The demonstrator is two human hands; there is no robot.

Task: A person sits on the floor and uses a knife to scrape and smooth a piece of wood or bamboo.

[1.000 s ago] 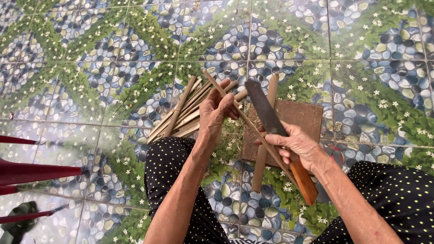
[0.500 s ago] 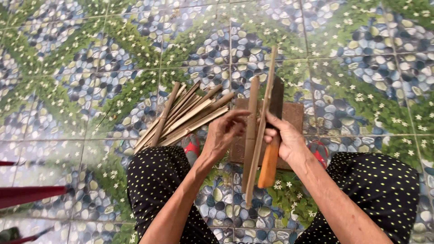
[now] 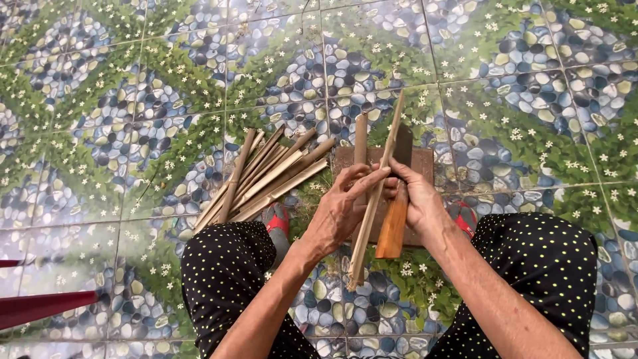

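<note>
Both hands meet: left hand (image 3: 342,209) pinches the bamboo strip (image 3: 375,199), right hand (image 3: 415,199) apparently grips the knife (image 3: 393,229) against it.

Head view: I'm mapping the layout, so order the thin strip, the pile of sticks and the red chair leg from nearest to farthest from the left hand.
1. Thin strip: in the left hand.
2. Pile of sticks: floor, left.
3. Red chair leg: far lower left.

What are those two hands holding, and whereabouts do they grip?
The left hand pinches a thin bamboo strip near its middle; the right hand grips a knife at its orange wooden handle.
</note>
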